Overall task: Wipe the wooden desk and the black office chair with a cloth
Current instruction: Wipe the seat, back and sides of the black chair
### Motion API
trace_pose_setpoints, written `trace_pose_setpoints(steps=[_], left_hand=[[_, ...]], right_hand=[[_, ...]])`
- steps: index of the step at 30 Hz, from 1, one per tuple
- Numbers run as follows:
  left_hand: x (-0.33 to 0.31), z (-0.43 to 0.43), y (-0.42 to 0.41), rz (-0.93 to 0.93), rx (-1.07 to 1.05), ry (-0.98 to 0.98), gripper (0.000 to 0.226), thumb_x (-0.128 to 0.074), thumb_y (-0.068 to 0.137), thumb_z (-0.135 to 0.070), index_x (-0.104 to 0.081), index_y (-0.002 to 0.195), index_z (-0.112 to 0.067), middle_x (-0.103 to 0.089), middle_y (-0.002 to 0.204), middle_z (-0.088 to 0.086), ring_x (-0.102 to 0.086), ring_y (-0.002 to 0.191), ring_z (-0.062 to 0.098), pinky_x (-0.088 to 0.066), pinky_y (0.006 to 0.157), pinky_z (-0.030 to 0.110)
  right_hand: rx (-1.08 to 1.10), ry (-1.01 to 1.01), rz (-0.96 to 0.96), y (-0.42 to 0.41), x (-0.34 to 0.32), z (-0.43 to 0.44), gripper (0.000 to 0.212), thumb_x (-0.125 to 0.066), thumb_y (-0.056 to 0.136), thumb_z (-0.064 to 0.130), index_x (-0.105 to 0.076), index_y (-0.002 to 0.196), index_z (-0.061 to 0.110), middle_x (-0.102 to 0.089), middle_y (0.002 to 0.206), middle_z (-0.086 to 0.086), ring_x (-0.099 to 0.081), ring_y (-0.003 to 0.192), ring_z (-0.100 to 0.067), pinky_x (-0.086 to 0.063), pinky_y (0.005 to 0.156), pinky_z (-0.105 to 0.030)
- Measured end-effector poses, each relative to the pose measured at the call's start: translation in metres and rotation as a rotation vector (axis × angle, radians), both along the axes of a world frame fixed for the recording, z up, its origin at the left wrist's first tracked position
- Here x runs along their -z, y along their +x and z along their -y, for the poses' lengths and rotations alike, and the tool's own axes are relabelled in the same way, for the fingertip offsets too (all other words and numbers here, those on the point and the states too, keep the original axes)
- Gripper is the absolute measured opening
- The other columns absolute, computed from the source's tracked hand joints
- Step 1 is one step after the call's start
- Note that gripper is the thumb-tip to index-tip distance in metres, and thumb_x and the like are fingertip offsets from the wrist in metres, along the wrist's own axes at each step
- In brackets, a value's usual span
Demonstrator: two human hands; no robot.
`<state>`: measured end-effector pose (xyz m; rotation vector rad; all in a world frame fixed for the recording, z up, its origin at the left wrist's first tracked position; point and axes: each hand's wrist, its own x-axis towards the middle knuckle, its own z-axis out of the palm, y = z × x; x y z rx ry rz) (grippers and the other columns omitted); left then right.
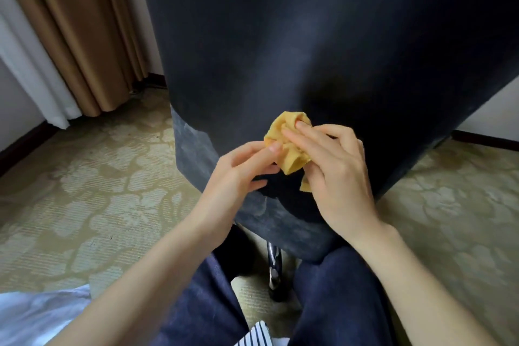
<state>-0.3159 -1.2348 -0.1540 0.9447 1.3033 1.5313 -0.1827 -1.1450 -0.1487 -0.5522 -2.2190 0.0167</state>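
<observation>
Head view: found yellow cloth (pixel 289 146) bunched against lower back of black office chair (pixel 309 36), pinched by left hand (pixel 238 174) and gripped under curled fingers (pixel 297 132) of right hand (pixel 337 171). Judged as chair-wiping step, grip under adjustment. Saw no bench. Next move judged to need cloth pressed flat and swept firmly.

Soft yellow cloth (pixel 286 146), crumpled; matt black upholstery on the chair back (pixel 309 50), dusty low down; glossy metal post (pixel 273 261); woven patterned carpet (pixel 84 191).

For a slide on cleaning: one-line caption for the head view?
A bunched yellow cloth held by the left hand and right hand at the black office chair, patterned carpet below.
</observation>
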Motion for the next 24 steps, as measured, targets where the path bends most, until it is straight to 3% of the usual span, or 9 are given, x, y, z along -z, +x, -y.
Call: trace_pose_setpoints(steps=[2,4,6,7,9,11,13,17,24], left_hand=[[-0.01,0.005,0.002,-0.082,-0.078,0.051,0.034,-0.067,0.069,-0.05,-0.071,0.094,-0.028,-0.073,0.096,-0.006,-0.067,0.094,0.007,-0.051,0.082,0.024],[-0.015,0.009,0.001,-0.224,-0.201,0.066,0.025,-0.07,0.069,-0.035,-0.069,0.093,-0.026,-0.073,0.089,-0.007,-0.068,0.085,0.007,-0.052,0.073,0.018],[-0.017,0.013,-0.005,-0.271,-0.263,0.049,0.021,-0.067,0.072,-0.014,-0.069,0.091,-0.024,-0.073,0.084,-0.006,-0.068,0.08,0.006,-0.053,0.068,0.017],[-0.017,0.016,-0.01,-0.257,-0.256,0.042,0.025,-0.063,0.073,-0.005,-0.07,0.09,-0.021,-0.072,0.082,-0.005,-0.067,0.077,0.006,-0.051,0.065,0.016],[-0.017,0.021,-0.02,-0.213,-0.217,0.033,0.029,-0.056,0.071,0.002,-0.072,0.089,-0.015,-0.071,0.08,-0.002,-0.064,0.073,0.007,-0.049,0.064,0.017],[-0.016,0.024,-0.029,-0.193,-0.169,0.005,0.033,-0.052,0.063,-0.005,-0.072,0.088,-0.011,-0.069,0.081,0.002,-0.06,0.076,0.013,-0.048,0.072,0.024],[-0.016,0.025,-0.035,-0.151,-0.054,-0.032,0.035,-0.049,0.062,-0.008,-0.073,0.088,-0.009,-0.067,0.082,0.008,-0.059,0.078,0.017,-0.047,0.074,0.028],[-0.014,0.017,-0.035,-0.046,0.21,-0.053,0.041,-0.046,0.063,-0.003,-0.074,0.091,-0.01,-0.068,0.086,0.012,-0.062,0.078,0.019,-0.052,0.071,0.023],[-0.001,0.009,-0.042,0.042,0.414,-0.109,0.044,-0.04,0.064,-0.001,-0.074,0.091,-0.01,-0.071,0.087,0.011,-0.067,0.078,0.018,-0.054,0.07,0.024]], right_hand=[[-0.032,-0.186,-0.118,-0.011,0.005,0.016,0.041,-0.053,0.084,0.006,-0.061,0.124,0.011,-0.056,0.127,0.007,-0.053,0.107,-0.023,-0.046,0.093,-0.04],[-0.123,-0.394,-0.181,-0.019,0.01,0.027,0.05,-0.057,0.084,-0.001,-0.055,0.131,0.015,-0.05,0.132,0.013,-0.048,0.115,-0.012,-0.042,0.1,-0.027],[-0.258,-0.605,-0.185,-0.02,0.012,0.03,0.057,-0.063,0.085,0.007,-0.047,0.136,0.026,-0.046,0.137,0.022,-0.042,0.124,-0.001,-0.036,0.102,-0.016],[-0.341,-0.72,-0.188,-0.019,0.014,0.029,0.059,-0.065,0.084,0.014,-0.045,0.137,0.031,-0.045,0.138,0.024,-0.041,0.128,0.0,-0.036,0.104,-0.018],[-0.506,-0.953,-0.266,-0.013,0.017,0.025,0.056,-0.065,0.083,0.02,-0.048,0.133,0.036,-0.052,0.137,0.015,-0.046,0.129,-0.007,-0.039,0.104,-0.028],[-0.616,-1.129,-0.407,-0.003,0.02,0.017,0.046,-0.064,0.082,0.022,-0.057,0.127,0.029,-0.06,0.129,0.005,-0.054,0.123,-0.012,-0.045,0.097,-0.024],[-0.645,-1.224,-0.468,0.004,0.022,0.009,0.038,-0.062,0.084,0.019,-0.063,0.122,0.022,-0.063,0.126,0.0,-0.056,0.12,-0.015,-0.045,0.093,-0.018],[-0.629,-1.392,-0.537,0.006,0.032,0.006,0.034,-0.055,0.087,0.017,-0.061,0.121,0.015,-0.063,0.124,-0.007,-0.058,0.115,-0.018,-0.048,0.087,-0.022],[-0.538,-1.662,-0.624,-0.001,0.055,0.036,0.034,-0.057,0.084,0.021,-0.063,0.117,0.019,-0.068,0.114,-0.01,-0.065,0.1,-0.019,-0.054,0.077,-0.024]])
